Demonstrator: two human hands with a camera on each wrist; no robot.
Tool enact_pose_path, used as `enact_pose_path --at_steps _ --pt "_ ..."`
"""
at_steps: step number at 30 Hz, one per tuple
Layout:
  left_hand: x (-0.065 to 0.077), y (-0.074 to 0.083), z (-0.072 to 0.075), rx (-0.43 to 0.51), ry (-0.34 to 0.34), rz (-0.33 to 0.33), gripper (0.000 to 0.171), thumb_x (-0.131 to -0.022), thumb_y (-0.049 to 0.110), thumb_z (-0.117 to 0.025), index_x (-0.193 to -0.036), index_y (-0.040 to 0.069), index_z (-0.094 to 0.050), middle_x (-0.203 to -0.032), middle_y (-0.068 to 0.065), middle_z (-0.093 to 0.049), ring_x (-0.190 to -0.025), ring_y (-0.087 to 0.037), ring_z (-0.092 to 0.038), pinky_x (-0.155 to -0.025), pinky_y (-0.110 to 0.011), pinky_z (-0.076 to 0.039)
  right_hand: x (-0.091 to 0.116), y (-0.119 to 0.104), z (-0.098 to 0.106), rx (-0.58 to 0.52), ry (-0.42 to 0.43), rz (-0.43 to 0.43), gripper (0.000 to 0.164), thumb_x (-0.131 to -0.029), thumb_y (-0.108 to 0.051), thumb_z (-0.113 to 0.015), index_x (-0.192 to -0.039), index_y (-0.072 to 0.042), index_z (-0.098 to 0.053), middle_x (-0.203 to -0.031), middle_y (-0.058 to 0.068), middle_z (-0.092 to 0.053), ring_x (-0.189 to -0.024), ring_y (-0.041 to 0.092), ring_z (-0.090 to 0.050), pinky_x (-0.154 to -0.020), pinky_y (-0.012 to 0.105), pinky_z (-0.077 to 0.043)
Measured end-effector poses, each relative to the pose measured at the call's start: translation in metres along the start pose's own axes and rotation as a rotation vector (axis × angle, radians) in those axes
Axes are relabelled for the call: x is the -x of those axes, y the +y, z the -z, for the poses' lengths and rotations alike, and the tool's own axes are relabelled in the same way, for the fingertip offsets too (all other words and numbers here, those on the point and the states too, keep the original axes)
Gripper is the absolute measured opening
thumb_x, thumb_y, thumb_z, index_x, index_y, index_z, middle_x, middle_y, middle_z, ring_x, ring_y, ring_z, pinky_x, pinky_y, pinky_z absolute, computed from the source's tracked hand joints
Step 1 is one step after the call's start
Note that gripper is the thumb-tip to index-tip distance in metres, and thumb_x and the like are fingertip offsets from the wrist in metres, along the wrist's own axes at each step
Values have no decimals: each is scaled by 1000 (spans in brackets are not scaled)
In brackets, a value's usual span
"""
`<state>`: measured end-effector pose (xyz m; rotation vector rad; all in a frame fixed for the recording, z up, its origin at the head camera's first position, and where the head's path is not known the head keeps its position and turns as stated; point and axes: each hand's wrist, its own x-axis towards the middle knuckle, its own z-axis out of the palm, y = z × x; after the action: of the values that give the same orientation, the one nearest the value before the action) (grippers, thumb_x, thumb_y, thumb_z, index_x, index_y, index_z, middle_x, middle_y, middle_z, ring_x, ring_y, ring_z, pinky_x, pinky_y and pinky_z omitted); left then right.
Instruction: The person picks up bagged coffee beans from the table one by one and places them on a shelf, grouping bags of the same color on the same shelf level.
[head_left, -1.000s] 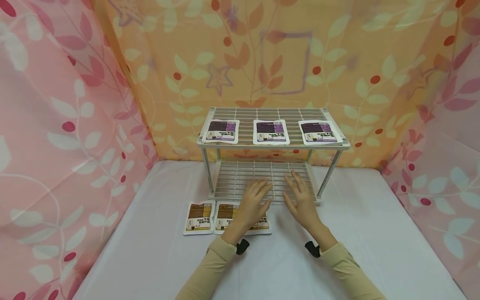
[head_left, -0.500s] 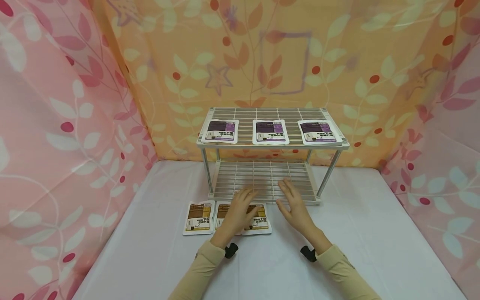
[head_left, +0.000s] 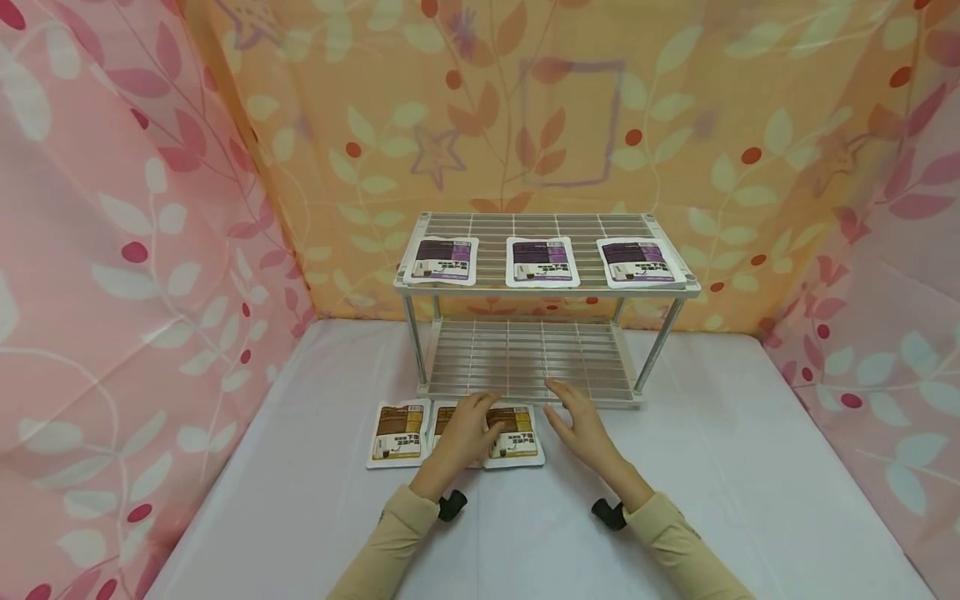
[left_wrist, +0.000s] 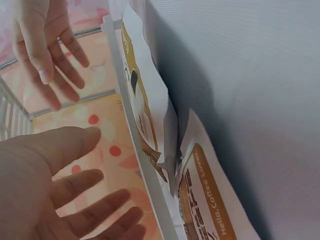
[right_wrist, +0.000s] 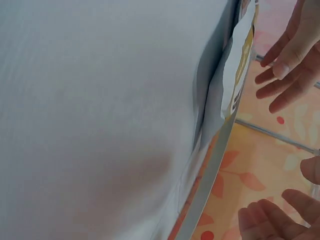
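Note:
My left hand (head_left: 463, 432) is held over the middle brown-and-gold coffee pouch (head_left: 441, 422), hiding much of it. My right hand (head_left: 583, 432) hovers to the right of the row, in front of the rack's lower shelf. Both hands are empty with fingers loosely spread, as the left wrist view shows of my left hand (left_wrist: 75, 187). In that row, a left pouch (head_left: 398, 433) and a right pouch (head_left: 514, 437) lie flat on the white cloth. On the rack's top shelf lie three purple pouches: left (head_left: 442, 261), middle (head_left: 542, 262) and right (head_left: 642, 263).
A two-tier white wire rack (head_left: 525, 358) stands on the white cloth (head_left: 315, 500), its front edge just behind the brown pouches. Pink floral fabric (head_left: 150, 275) hangs at both sides, with yellow fabric (head_left: 337, 192) behind.
Both hands have drawn back from the lower shelf toward the body, the left also drifting leftward over the brown pouches. The pouches and rack stay where they were.

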<state>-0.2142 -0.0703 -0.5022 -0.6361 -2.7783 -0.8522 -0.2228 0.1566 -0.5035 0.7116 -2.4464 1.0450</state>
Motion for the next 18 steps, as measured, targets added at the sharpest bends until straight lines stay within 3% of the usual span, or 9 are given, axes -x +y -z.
enact_pose_path --at_steps 5,11,18 --pt "4 -1 1 32 -39 74 52 -89 25 -63 -134 5 -47 -120 -17 -53 -109 -32 -51 -85 -42 -50 5 -1 -5 -24 -37 -46 41 -88 -10 -62 -126 2 -54 -115 19 -59 -98 33 -59 -75 43 -54" --pt "7 -3 0 18 -73 115 49 -89 23 -62 -132 4 -49 -93 -11 -58 -75 -18 -50 -60 -29 -45 10 0 -10 -31 -110 -103 40 -86 -7 -64 -124 4 -55 -111 21 -60 -90 32 -62 -69 36 -55" --pt "13 -3 2 32 -70 130 42 -88 22 -63 -123 -1 -56 -113 -19 -60 -103 -32 -58 -82 -42 -51 13 -3 -14 -92 -171 -126 36 -84 -1 -63 -118 8 -56 -104 25 -63 -82 30 -65 -67 33 -55"
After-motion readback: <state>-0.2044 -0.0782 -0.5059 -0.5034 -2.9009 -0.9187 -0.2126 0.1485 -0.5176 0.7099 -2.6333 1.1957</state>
